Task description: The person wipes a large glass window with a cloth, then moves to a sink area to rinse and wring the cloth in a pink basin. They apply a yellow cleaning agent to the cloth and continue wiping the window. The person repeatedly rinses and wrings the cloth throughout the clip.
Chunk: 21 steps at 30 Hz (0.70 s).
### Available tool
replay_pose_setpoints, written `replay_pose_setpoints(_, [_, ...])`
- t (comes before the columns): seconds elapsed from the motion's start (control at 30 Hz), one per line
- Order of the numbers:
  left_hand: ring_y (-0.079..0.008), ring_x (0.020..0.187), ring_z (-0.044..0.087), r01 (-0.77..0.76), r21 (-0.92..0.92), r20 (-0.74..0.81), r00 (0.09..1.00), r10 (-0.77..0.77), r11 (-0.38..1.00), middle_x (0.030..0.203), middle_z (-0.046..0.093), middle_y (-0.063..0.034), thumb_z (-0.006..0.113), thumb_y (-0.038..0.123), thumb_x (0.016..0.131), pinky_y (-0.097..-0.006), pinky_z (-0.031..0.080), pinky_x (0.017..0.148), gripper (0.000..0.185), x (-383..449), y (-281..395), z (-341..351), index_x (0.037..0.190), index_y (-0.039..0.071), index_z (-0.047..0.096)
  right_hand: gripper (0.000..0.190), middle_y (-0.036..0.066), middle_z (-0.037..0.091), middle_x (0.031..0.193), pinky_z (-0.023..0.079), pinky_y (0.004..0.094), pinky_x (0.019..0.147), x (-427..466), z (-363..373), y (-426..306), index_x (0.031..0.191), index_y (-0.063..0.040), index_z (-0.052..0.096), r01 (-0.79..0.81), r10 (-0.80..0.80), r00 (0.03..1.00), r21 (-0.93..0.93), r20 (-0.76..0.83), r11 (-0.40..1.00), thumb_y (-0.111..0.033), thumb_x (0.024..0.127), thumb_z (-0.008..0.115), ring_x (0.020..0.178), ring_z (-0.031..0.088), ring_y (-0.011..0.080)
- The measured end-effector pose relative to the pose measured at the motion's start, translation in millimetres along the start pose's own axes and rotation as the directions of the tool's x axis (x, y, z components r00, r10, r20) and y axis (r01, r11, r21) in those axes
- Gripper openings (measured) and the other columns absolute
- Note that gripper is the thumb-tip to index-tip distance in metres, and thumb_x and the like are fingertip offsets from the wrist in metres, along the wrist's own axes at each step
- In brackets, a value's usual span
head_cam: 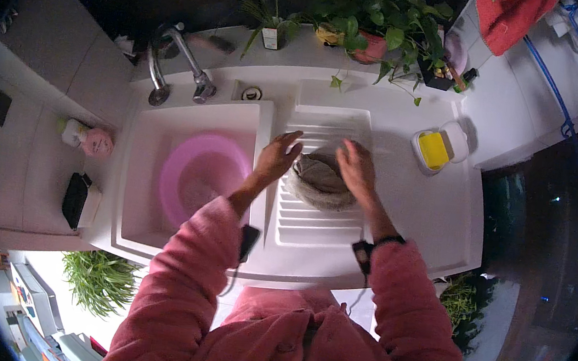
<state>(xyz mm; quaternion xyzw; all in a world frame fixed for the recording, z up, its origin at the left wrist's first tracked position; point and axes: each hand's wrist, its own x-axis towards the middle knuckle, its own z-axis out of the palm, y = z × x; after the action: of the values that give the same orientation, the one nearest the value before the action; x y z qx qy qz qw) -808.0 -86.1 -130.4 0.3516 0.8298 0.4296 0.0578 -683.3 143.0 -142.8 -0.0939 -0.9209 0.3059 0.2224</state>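
Note:
A grey cloth item (321, 181), bunched into a rounded shape with a fold in its top, lies on the ribbed washboard (317, 240) of a white laundry sink. Just off its left upper side is my left hand (276, 159), thumb and fingers apart and nothing between them. My right hand (357, 169) hovers over its right edge, fingers curved and slightly blurred; whether it touches the cloth is unclear. Left of the washboard, a pink plastic basin (177, 154) stands in the sink bowl (144, 164), with what looks like water inside.
Behind the bowl rises a chrome faucet (188, 54). A soap box (459, 138) with yellow soap (433, 150) sits on the right counter. Potted plants (377, 19) line the back ledge. Bottles (95, 141) and a black-and-white box (78, 202) stand at left. A red cloth (510, 18) hangs upper right.

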Motion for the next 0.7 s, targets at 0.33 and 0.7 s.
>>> replay_pose_setpoints(0.33, [-0.0405, 0.117, 0.054, -0.209, 0.52, 0.341, 0.94, 0.024, 0.828, 0.12, 0.057, -0.0242, 0.055, 0.024, 0.099, -0.0583, 0.044, 0.101, 0.04, -89, 16, 65, 0.129, -0.003, 0.052, 0.033, 0.017, 0.066, 0.111, 0.045, 0.0525, 0.096, -102, 35, -58, 0.115, -0.006, 0.064, 0.098, 0.112, 0.915, -0.481, 0.388, 0.871, -0.029, 0.094, 0.057, 0.11, 0.059, 0.035])
replay_pose_setpoints(0.7, [-0.0417, 0.113, 0.053, -0.232, 0.249, 0.035, 0.972, 0.231, 0.94, 0.123, 0.054, -0.0235, 0.065, 0.022, 0.089, -0.0553, 0.042, 0.102, 0.046, -75, 48, 37, 0.13, 0.003, 0.053, 0.034, 0.017, 0.06, 0.122, 0.042, 0.0501, 0.098, -66, 7, -85, 0.114, -0.004, 0.062, 0.074, -0.064, 0.995, -0.158, 0.071, 0.985, -0.027, 0.09, 0.061, 0.113, 0.055, 0.0365])
